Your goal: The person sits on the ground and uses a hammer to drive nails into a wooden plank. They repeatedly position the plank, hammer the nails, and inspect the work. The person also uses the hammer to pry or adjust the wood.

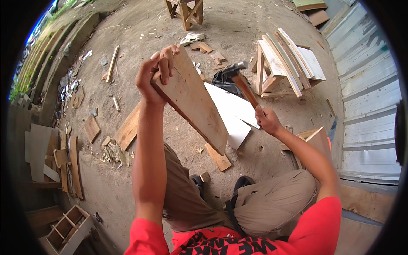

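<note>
Bare wood is making up the board (193, 91), which is being held up over the middle of the ground (140, 29), in front of the person's bent legs (272, 195). The left hand (148, 78) is gripping the board's upper end, its fingers lying over the broad face; the right hand (268, 121) is clasping the hammer (245, 88) low on its handle. The hands are being held well apart, and the hammer's head is not touching the board.

The step in hand appears to be positioning the board for hammer work. The next move would be calling for a firm left grip, backing for the lower end, and fingers well clear of the hammer's path.

The board's long axis is running obliquely, from the left hand downward, rightward and toward the person. Its lower end is pointing toward the ground near an offcut (218, 158); whether it is touching anything cannot be told. One narrow edge is showing along the left. A white sheet (238, 131) is lying beyond, and planks (282, 68) are sitting stacked toward the ground's right edge, near the metal wall (369, 93).
</note>
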The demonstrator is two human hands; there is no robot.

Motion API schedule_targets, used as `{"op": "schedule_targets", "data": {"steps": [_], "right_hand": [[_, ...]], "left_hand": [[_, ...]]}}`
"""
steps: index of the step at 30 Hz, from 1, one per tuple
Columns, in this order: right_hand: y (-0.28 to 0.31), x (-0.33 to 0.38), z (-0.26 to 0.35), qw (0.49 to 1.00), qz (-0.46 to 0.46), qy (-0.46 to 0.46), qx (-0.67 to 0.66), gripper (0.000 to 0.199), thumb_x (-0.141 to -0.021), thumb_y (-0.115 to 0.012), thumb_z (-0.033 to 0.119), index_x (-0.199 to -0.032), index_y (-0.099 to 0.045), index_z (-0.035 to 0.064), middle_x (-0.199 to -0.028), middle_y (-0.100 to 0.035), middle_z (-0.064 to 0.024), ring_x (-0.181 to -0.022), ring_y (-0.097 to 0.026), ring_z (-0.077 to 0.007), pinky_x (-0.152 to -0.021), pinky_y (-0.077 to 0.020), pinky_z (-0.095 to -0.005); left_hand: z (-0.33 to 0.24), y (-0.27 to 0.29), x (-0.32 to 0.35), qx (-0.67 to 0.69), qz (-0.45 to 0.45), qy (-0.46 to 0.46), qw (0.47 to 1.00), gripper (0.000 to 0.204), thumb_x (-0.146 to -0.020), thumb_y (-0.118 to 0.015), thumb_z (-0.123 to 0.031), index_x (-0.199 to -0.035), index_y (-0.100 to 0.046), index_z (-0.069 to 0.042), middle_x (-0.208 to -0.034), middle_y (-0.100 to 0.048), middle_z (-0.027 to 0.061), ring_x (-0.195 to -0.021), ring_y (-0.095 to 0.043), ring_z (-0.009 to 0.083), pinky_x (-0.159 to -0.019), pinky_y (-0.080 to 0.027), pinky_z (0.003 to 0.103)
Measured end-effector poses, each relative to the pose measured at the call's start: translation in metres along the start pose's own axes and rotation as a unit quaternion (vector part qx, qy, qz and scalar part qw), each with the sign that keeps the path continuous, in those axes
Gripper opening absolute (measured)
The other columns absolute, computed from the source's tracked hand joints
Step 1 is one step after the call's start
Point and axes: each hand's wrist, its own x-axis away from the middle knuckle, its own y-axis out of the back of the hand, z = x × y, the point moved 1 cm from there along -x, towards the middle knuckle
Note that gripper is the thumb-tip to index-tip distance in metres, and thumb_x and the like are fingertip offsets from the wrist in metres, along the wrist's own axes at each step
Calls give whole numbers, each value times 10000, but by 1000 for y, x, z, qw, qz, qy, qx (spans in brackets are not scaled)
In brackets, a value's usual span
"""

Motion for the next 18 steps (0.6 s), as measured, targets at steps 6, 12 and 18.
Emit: {"op": "schedule_targets", "data": {"steps": [6,12,18], "right_hand": [[-38,38,39,981,93,51,164,679,-1021,-452,590,-748,-568,-21,-586,-479,-73,-596,-434,-142,-539,-382,-354],[-57,25,16,985,97,50,136,662,-1025,-463,573,-734,-551,-15,-565,-453,-67,-577,-408,-143,-527,-372,-358],[-53,36,-6,985,111,56,116,644,-1034,-455,553,-706,-519,4,-573,-436,-38,-575,-395,-130,-520,-362,-353]], "left_hand": [[-22,6,-9,-59,-31,-70,995,460,-929,-392,-337,-509,-380,-148,-521,-354,13,-706,-446,191,-1019,-360,393],[-26,-4,-7,-92,-1,-100,991,456,-940,-382,-323,-530,-411,-126,-546,-388,31,-692,-445,189,-1009,-370,386],[-26,-20,-4,-90,40,-95,991,472,-954,-358,-321,-525,-403,-128,-540,-401,30,-630,-449,182,-1020,-383,402]]}}
